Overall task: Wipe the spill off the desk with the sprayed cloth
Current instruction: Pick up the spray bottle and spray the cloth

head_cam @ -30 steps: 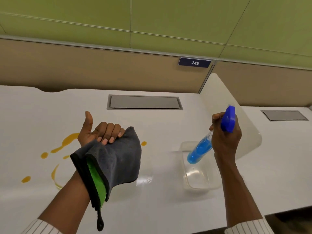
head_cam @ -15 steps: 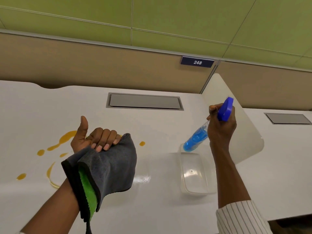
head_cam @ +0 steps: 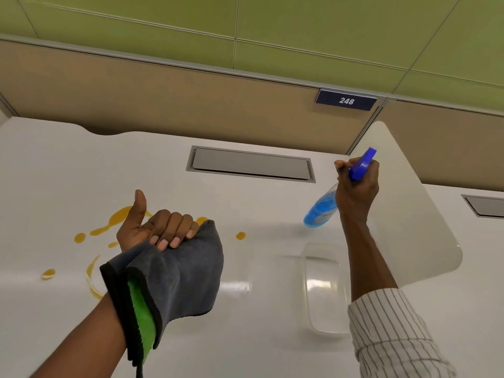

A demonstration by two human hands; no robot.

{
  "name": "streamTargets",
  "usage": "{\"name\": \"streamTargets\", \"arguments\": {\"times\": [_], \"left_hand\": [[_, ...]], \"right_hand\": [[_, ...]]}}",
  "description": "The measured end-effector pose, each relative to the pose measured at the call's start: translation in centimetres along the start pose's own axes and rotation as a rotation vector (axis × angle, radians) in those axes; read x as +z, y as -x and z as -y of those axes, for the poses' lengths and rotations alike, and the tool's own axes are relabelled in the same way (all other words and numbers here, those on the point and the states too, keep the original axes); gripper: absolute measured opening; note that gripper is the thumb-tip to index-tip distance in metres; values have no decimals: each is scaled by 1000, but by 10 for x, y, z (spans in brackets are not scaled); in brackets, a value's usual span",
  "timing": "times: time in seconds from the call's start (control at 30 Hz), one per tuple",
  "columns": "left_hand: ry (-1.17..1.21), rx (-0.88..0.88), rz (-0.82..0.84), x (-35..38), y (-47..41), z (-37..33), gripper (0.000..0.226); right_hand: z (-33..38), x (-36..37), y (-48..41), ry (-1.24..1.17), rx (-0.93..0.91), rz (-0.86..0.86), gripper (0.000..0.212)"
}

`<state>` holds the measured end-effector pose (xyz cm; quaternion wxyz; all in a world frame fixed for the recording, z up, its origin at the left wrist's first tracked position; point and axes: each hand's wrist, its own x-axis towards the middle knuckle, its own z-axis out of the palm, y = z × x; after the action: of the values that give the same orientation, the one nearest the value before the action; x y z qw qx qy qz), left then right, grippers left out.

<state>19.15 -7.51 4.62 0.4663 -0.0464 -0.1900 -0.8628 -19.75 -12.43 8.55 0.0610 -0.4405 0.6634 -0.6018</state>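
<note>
Nearest the camera, one striped sleeve (head_cam: pixel 392 334) covered the right forearm, and the left forearm came in bare from the lower left. The left hand (head_cam: pixel 152 230) was raised above the white desk (head_cam: pixel 54 165), four fingers curled tight over the top edge of one grey cloth (head_cam: pixel 182 271), thumb stuck straight up; the cloth hung down over the wrist, showing a green underside and a black hem. One clear plastic tray (head_cam: pixel 324 290) lay on the desk just left of the right forearm. Beyond the left hand the orange spill (head_cam: pixel 120 218) sat on the desktop: one long streak, one thin curved arc, and about five separate drops, though the hand may have hidden more. Farther right, the right hand (head_cam: pixel 357 192) was closed around the neck of one spray bottle (head_cam: pixel 321 211) of blue liquid, its blue head (head_cam: pixel 362 165) uppermost. Two grey hatches (head_cam: pixel 251 165) were set into the desks behind. One label (head_cam: pixel 346 100) reading 248 was on the partition.
</note>
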Motion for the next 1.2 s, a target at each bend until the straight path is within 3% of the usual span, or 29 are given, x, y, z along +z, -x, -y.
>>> {"name": "streamTargets", "arguments": {"times": [0.2, 0.67, 0.93, 1.1, 1.2], "left_hand": [[-16, 22, -28, -3, 3, 2, 80], [-177, 45, -93, -6, 2, 4, 87], [-294, 94, -201, 2, 6, 7, 85], [-261, 85, -206, 2, 11, 6, 83], [-275, 84, -204, 1, 15, 5, 81]], "right_hand": [[-33, 19, -5, 83, 59, 29, 51], [-59, 34, 16, 84, 99, 51, 52], [-63, 31, 27, 103, 139, 82, 64], [-51, 18, 57, 125, 313, 118, 96], [-22, 7, 100, 122, 318, 58, 96]]}}
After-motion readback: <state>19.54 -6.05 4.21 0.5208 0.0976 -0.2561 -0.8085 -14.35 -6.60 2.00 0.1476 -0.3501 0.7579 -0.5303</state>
